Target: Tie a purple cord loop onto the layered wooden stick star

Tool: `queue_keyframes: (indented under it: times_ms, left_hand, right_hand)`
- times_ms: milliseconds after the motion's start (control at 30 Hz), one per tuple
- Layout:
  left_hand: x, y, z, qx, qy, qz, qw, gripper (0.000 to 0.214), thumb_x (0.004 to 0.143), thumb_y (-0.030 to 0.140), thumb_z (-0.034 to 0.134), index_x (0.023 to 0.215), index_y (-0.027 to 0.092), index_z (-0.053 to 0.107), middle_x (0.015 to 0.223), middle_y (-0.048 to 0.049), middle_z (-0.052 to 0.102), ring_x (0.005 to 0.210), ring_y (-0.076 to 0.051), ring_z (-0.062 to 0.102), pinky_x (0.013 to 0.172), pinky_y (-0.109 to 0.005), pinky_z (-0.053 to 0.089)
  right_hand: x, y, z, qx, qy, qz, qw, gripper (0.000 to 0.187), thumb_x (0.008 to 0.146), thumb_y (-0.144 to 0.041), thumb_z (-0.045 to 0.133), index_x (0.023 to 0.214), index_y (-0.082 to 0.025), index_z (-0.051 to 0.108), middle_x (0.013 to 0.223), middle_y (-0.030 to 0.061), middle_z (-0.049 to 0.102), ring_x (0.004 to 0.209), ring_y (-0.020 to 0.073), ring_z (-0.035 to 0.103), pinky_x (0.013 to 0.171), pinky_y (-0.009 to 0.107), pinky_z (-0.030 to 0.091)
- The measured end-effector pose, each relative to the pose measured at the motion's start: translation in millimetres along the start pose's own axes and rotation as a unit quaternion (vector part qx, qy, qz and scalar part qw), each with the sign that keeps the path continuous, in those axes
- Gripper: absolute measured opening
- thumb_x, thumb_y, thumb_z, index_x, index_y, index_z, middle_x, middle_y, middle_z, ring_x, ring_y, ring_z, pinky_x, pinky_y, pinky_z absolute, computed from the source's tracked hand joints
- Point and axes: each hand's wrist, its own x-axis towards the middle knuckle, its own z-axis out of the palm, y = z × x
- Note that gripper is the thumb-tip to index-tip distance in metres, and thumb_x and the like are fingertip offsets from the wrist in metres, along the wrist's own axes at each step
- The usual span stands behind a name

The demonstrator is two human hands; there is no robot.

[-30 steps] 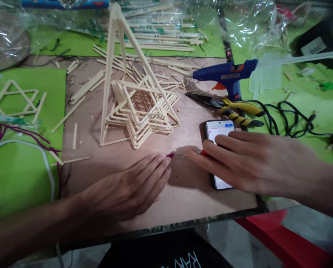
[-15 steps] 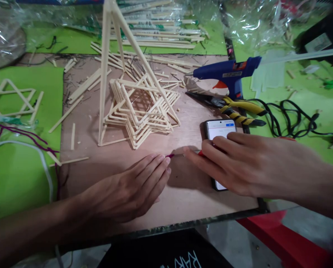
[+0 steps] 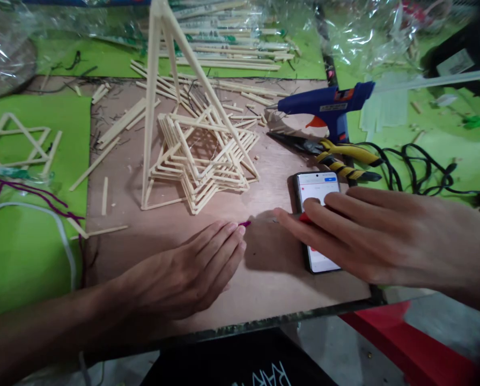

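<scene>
My left hand point(image 3: 191, 268) lies low over the board with its fingers pressed together around a purple yarn point(image 3: 245, 223), whose short end pokes out past the fingertips. To the right, my right hand point(image 3: 368, 230) is closed on a red-handled tool point(image 3: 305, 217); most of it is hidden under the fingers, and I cannot make out its kind. That hand hovers over a phone point(image 3: 320, 185) with a lit screen. Beyond both hands stands a stack of star-shaped stick frames point(image 3: 199, 177), with longer sticks rising from it to a peak.
A blue glue gun point(image 3: 324, 104) and yellow-black pliers point(image 3: 336, 155) lie at the right, near a tangled black cable point(image 3: 420, 166). Loose sticks point(image 3: 123, 123) litter the board. At left are another stick star point(image 3: 18, 131), more purple yarn point(image 3: 34, 190) and a white cable point(image 3: 65, 236).
My right hand has drawn back to the right with the red-handled tool, away from the yarn end. The left hand stays where it was.
</scene>
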Motion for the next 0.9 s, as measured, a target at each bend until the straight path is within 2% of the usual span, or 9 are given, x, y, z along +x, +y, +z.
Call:
queue_keyframes:
  times_ms: [133,267,500,767,900]
  left_hand:
    - [0,0,-1.6,0.01,-0.013,0.002,1.0,0.056,0.096,0.033,0.054,0.14,-0.001,0.049,0.143,-0.0227,0.054,0.133,-0.033,0.053,0.117,-0.045,0.042]
    - [1,-1,-1.3,0.02,0.001,0.001,1.0,0.054,0.098,0.034,0.053,0.139,0.0,0.05,0.141,-0.0212,0.055,0.132,-0.031,0.055,0.116,-0.044,0.043]
    - [2,-3,-1.4,0.019,0.003,0.007,1.0,0.054,0.098,0.034,0.052,0.139,-0.001,0.05,0.14,-0.0231,0.056,0.13,-0.032,0.057,0.114,-0.045,0.045]
    - [3,-1,-5.6,0.009,-0.014,0.002,1.0,0.054,0.095,0.03,0.055,0.138,-0.003,0.05,0.141,-0.0248,0.054,0.132,-0.032,0.055,0.117,-0.045,0.042]
    - [2,-2,-6.5,-0.004,-0.025,0.011,1.0,0.058,0.093,0.032,0.054,0.14,-0.002,0.048,0.145,-0.0253,0.05,0.135,-0.033,0.051,0.119,-0.048,0.038]
  right_hand:
    - [5,-5,2,0.016,0.017,0.012,1.0,0.032,0.09,-0.006,0.053,0.121,-0.009,0.06,0.08,0.0042,0.064,0.067,0.0143,0.051,0.061,0.032,0.035]
    - [11,-7,5,0.027,0.027,0.015,0.999,0.032,0.09,-0.006,0.053,0.121,-0.009,0.06,0.077,0.0036,0.061,0.067,0.0138,0.049,0.061,0.031,0.034]
    - [9,-7,7,0.008,0.007,0.01,1.0,0.032,0.089,-0.005,0.051,0.119,-0.012,0.061,0.08,0.0034,0.063,0.069,0.015,0.05,0.061,0.031,0.034]
    - [10,-3,-1,-0.012,-0.011,-0.01,1.0,0.028,0.09,-0.003,0.049,0.112,-0.012,0.064,0.077,0.0048,0.065,0.065,0.0142,0.049,0.059,0.031,0.032]
    - [5,-3,-2,-0.031,-0.013,-0.008,0.999,0.032,0.089,-0.001,0.048,0.117,-0.01,0.062,0.078,0.005,0.066,0.066,0.016,0.053,0.059,0.032,0.033]
